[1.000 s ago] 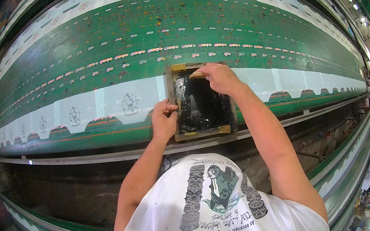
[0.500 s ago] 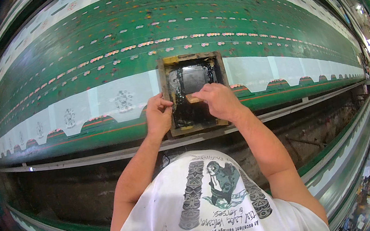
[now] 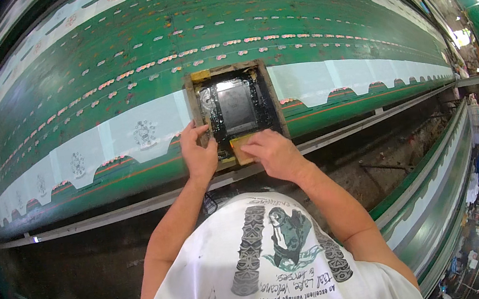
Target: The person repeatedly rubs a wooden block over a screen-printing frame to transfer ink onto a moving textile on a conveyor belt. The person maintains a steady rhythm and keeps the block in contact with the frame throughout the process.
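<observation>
A screen printing frame (image 3: 274, 99) with worn wooden sides lies on the pale fabric pieces. Black ink surrounds the dark mesh window (image 3: 237, 106) inside it. My left hand (image 3: 198, 152) is at the frame's left side near its front corner, thumb and fingers closed on the rim. In my right hand (image 3: 276, 153) is a squeegee (image 3: 243, 151) with a yellowish edge, pinched by the fingers, at the near end of the frame below the window. Left of the frame, a pale fabric piece (image 3: 171, 113) carries a dark printed motif (image 3: 145, 135).
A long green printing table (image 3: 95, 62) stretches left and right, with rows of small coloured marks. More pale pieces (image 3: 356, 70) continue rightward. A metal rail (image 3: 109, 217) runs along the near edge. Another table (image 3: 435, 208) stands behind at the right, past a dark gap.
My right hand has drawn the squeegee toward me, from the middle of the mesh to the frame's near end, uncovering the window. My left hand stays at the frame's left side. The view has tilted.
</observation>
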